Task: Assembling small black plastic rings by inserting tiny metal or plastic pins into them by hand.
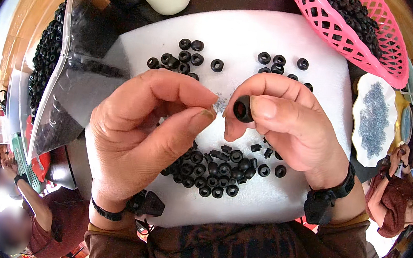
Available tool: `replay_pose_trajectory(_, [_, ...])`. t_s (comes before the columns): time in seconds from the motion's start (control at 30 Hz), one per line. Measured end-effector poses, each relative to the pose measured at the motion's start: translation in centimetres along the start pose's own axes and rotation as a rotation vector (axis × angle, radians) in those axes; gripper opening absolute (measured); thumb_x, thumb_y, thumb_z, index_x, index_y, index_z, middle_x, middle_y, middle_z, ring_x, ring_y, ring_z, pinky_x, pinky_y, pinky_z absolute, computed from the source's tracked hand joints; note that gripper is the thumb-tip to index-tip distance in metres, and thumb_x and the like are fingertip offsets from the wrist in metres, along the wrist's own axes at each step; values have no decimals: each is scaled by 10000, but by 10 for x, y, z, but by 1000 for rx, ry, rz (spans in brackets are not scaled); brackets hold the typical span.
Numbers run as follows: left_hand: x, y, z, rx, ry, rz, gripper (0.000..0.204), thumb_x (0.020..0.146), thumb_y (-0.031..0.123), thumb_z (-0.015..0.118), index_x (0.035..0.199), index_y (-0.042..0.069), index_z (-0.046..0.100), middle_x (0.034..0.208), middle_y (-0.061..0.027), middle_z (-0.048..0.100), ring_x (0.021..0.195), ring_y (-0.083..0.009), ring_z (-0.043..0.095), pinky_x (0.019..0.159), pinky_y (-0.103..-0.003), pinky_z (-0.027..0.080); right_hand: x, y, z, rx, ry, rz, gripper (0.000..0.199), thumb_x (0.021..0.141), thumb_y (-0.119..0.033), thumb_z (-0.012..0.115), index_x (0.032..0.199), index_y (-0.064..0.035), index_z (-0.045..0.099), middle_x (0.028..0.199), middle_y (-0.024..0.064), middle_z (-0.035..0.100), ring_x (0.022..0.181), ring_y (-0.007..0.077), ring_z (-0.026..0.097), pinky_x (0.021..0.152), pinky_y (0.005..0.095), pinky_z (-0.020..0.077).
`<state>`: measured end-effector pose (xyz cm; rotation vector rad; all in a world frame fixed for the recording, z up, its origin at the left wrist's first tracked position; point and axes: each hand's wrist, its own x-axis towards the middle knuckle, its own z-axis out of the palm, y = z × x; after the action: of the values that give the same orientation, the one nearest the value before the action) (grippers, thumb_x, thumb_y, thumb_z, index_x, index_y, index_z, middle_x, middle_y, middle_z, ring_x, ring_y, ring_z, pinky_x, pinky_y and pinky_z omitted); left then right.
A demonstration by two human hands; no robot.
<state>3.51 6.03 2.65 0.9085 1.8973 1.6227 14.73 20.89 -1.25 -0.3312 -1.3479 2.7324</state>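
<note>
My left hand (146, 127) is pinched, thumb and forefinger tips pressed together; anything between them is too small to make out. In my right hand (288, 117) a black ring-shaped part (243, 108) is held between thumb and fingers, its round hole facing sideways toward the left hand. The two hands are apart, raised over a white board (326, 46). Below them lies a cluster of similar black parts (212, 170), some upright and some on their sides. Small clear bits (222, 100) lie between the hands, partly hidden by them.
More black parts lie in two groups (184, 57) (278, 63) farther back. A clear plastic bin (54, 72) of black parts stands left, a pink basket (395, 78) back right. A white scalloped dish (370, 160) holds tiny clear pieces. Other people sit at both sides.
</note>
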Motion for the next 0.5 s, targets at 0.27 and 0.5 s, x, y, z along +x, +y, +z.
replay_pose_trajectory(0.27, [-1, -3, 2, 60, -10, 55, 204, 828, 159, 638, 912, -27, 626, 686, -55, 603, 499, -57, 495, 441, -158, 370, 2, 5, -1, -1, -65, -7, 306, 857, -236, 586, 995, 37, 587, 844, 97, 626, 779, 165, 598, 759, 284, 470])
replay_pose_trajectory(0.5, [-1, -5, 1, 137, -46, 75, 193, 825, 146, 637, 888, -35, 633, 685, -49, 583, 518, -56, 502, 446, -157, 366, 1, 2, -1, 10, -92, 12, 269, 870, -203, 591, 1005, 30, 590, 863, 79, 629, 810, 136, 605, 762, 248, 480])
